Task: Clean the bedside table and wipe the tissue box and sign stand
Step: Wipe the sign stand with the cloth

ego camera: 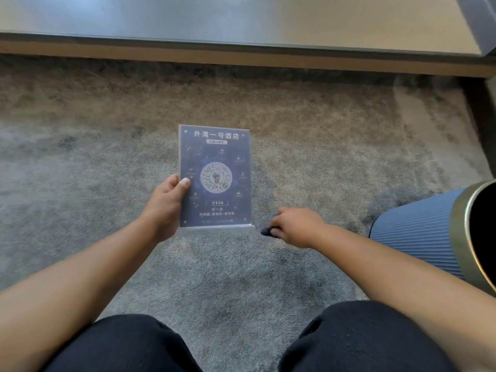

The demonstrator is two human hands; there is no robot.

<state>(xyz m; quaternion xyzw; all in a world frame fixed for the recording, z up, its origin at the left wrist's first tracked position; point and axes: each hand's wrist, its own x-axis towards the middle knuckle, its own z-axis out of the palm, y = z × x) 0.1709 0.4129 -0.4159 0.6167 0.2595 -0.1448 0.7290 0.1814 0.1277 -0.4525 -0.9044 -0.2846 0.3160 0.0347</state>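
Sign (216,175) — held over carpet (107,157), left hand (163,205) pinching its edge | right hand (298,226) clutching dark cloth (266,232) | risk — one-edge grip, wiping pressure could twist it loose.

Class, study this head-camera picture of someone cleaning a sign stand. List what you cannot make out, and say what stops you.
- Dark cloth: mostly hidden inside the right hand.
- Sign stand: small print too blurred to read; its back faces away; the left hand covers part of its edge.
- Blue ribbed bin: cut off by the right edge, inside too dark.
- Tissue box, bedside table: not in view.
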